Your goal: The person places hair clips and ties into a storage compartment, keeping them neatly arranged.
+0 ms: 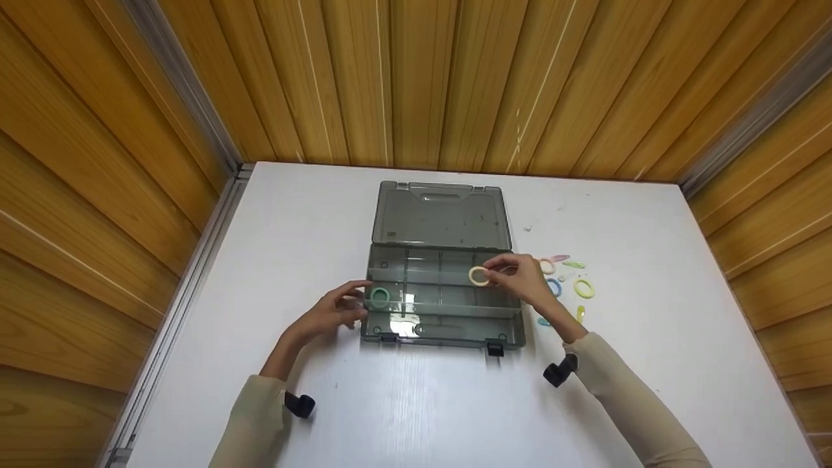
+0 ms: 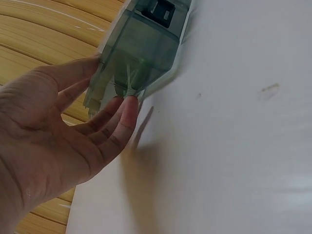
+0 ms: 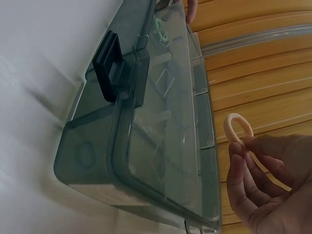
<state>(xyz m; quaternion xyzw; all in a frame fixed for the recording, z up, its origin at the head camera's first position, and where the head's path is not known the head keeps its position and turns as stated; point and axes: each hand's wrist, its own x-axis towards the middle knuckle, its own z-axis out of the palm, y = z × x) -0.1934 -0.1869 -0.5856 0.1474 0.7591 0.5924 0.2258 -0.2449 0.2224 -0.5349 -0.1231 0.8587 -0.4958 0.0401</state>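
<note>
Over the right part of the open grey compartment box, my right hand pinches a pale cream ring between thumb and fingertips. In the right wrist view the ring stands upright in that pinch. My left hand rests its loosely spread fingers against the box's left end. The left wrist view shows those fingertips right at the translucent wall. A green ring sits in the left compartment of the middle row.
Right of the box lie a yellow ring, a blue ring, a pink ring and several small coloured clips, including a green one. The box's lid lies folded back behind it. Wood-patterned walls border the white table.
</note>
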